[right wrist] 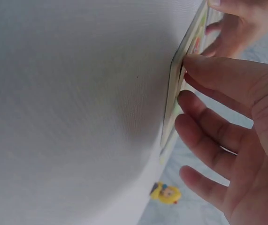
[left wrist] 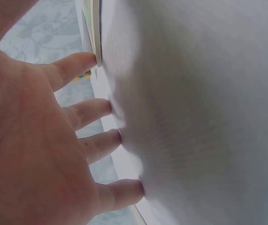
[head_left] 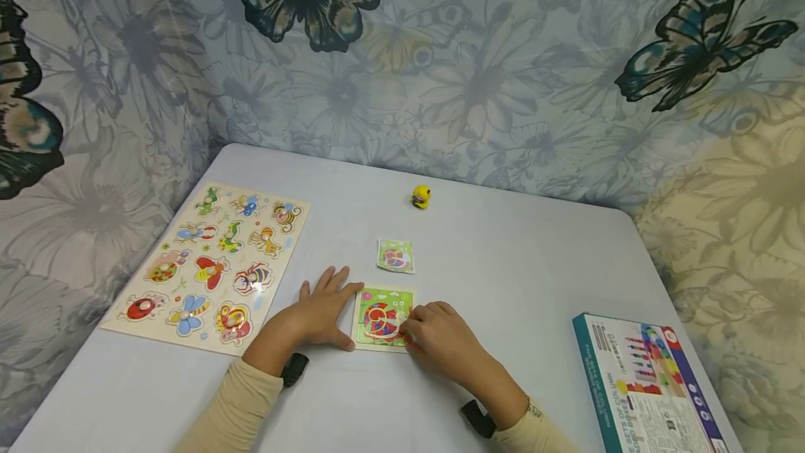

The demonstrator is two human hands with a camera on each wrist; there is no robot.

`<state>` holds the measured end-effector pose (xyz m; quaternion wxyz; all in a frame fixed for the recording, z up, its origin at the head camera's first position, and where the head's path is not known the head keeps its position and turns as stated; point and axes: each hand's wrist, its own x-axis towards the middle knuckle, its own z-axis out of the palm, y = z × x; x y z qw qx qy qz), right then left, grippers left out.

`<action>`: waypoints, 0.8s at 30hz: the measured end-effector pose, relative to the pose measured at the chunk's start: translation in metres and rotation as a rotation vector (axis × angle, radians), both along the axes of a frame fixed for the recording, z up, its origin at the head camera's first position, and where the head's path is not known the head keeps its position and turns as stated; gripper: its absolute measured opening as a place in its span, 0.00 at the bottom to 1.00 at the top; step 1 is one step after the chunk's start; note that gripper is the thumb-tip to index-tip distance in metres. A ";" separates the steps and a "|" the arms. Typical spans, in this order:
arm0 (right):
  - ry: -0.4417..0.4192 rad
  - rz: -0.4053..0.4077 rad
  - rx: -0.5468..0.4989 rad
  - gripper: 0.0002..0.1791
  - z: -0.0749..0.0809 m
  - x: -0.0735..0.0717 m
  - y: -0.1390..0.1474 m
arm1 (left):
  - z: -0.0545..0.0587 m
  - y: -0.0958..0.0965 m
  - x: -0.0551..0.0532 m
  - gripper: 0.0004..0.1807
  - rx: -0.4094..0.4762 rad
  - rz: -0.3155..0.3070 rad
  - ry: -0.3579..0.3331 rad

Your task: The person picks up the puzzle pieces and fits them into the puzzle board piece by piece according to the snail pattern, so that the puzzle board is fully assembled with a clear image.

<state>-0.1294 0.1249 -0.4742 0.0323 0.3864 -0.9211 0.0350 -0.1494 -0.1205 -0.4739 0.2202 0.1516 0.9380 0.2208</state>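
A small square puzzle board with a green and red picture lies on the white table. My left hand is spread beside it, index finger and thumb touching its left edge; the left wrist view shows the other fingertips of this hand down on the table. At the board's right side my right hand has curled fingers, thumb and index pinching a puzzle piece at its surface, largely hidden by the fingers. From the right wrist view, the right hand's remaining fingers bend near the board's edge.
Behind the board lies a small card with a similar picture. A yellow toy figure stands farther back. A large insect puzzle board lies at the left, and a flat printed box at the right edge. A patterned wall borders the table.
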 end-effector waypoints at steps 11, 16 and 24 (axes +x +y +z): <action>-0.019 -0.001 0.049 0.14 -0.009 0.018 -0.003 | -0.005 -0.003 0.016 0.54 0.040 0.014 -0.014; -0.012 0.011 0.056 0.14 -0.013 0.027 -0.002 | -0.012 -0.004 0.023 0.54 0.055 0.013 -0.028; -0.120 0.020 0.057 0.16 -0.007 0.034 0.001 | -0.019 -0.007 0.036 0.56 0.070 0.023 -0.054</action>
